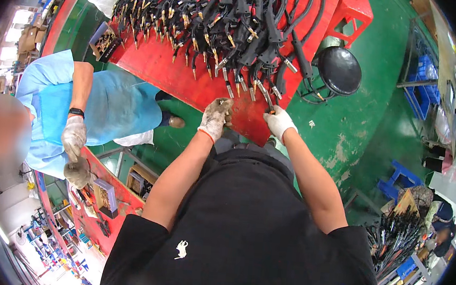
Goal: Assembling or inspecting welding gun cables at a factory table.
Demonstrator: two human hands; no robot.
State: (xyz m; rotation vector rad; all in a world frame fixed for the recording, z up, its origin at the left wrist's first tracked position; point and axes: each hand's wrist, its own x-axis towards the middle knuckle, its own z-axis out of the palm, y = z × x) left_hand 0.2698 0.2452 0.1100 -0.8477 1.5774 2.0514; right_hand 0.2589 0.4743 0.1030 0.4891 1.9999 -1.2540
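Many black welding torches (271,31) with curved necks and brass or silver tips lie heaped on the red table (194,89), tips toward me. My left hand (216,119), in a soiled white glove, is at the table's near edge just below the silver nozzles (230,91). Its fingers are curled, and whatever they may hold is too small to make out. In a cleaner white glove, my right hand (280,122) is closed on a slim metal tool that looks like pliers (266,96), with dark and orange handles. Its metal end points up among the nozzles.
To my left a person (89,99) in light blue works with gloved hands over a second red table (98,159) bearing a small box (105,196). A black round stool (340,71) and a red stool (351,14) stand at the right. A blue stool (399,180) is farther right.
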